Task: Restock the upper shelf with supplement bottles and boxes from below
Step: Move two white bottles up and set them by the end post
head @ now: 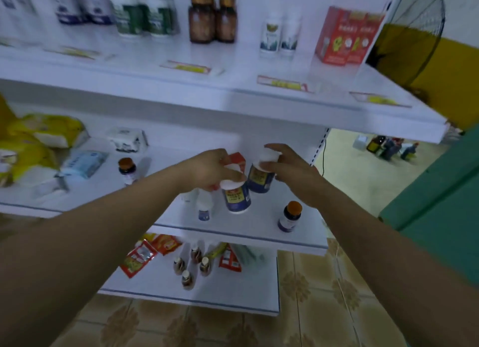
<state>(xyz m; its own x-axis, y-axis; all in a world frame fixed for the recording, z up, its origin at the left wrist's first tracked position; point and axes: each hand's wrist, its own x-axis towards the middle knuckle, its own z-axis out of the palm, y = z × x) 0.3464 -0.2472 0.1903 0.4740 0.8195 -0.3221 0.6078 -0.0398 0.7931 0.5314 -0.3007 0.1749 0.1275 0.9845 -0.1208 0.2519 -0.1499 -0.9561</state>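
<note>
The left hand (210, 169) pinches the white cap of a tilted dark blue plastic bottle (237, 199). The right hand (290, 165) grips a second dark blue bottle (259, 180) likewise, both low over the white middle shelf (255, 226). Held by lids alone, either may slip or clip the small white bottle (204, 204), though blur perhaps hides firmer grips.

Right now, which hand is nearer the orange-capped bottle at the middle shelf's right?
Right. Right hand sits just behind and above the orange-capped bottle; left hand is farther left.

Upper shelf (233, 97): open gap between amber bottles (212, 20) and white bottles (281, 33), front strip bare
</note>
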